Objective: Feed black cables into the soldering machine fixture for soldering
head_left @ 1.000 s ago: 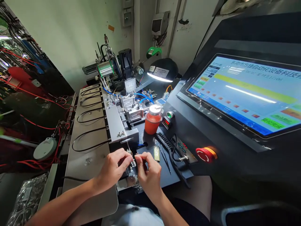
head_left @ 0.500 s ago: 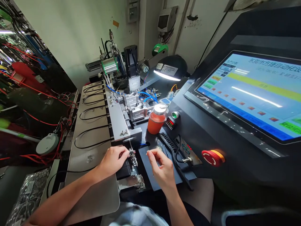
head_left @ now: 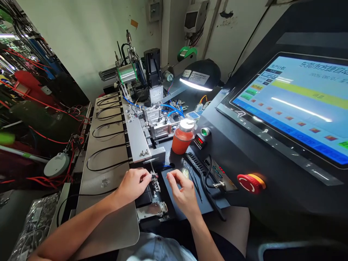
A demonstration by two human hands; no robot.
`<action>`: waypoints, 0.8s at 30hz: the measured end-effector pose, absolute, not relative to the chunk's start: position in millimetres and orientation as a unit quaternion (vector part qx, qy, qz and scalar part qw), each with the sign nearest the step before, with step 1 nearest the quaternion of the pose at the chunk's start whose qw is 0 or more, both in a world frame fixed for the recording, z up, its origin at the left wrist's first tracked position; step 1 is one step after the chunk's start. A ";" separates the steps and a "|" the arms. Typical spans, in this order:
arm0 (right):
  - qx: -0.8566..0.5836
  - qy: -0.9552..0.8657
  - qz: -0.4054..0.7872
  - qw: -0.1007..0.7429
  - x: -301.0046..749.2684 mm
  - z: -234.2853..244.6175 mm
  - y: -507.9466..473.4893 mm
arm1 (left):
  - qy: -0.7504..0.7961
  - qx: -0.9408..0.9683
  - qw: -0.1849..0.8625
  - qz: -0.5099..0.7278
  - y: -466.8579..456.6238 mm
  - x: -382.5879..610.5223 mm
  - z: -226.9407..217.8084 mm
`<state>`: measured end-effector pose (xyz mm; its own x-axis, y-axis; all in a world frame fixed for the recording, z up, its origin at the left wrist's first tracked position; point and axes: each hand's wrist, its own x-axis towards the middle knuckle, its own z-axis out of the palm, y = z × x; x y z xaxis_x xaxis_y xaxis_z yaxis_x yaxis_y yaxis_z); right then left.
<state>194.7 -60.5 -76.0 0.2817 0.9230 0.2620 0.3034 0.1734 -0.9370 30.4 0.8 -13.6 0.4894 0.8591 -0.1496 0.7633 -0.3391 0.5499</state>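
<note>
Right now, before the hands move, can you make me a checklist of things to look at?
1. Left hand at the small metal clamp: ok.
2. Wire sitting straight in that clamp: cannot tell, too small to see.
3. Right hand apart from the tweezers on the black mat: ok.
4. White lid on the orange jar: ok.
5. Red emergency stop button uncovered: ok.

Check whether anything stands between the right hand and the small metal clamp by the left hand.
Nothing visible does. Only dark bench top lies between the right hand and the small metal clamp, which sits right beside the left hand.
</note>
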 end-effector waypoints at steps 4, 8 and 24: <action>-0.561 -0.562 0.301 0.528 185.3 -78.8 -47.2 | 0.499 0.815 0.281 0.091 0.2 34.1 -12.5; -0.527 -0.573 0.336 0.530 175.5 -83.5 -36.3 | 0.499 0.818 0.273 0.082 0.9 35.0 -12.1; -0.513 -0.524 0.346 0.585 163.0 -96.2 -34.7 | 0.184 0.967 -0.125 0.125 -8.5 20.1 -20.8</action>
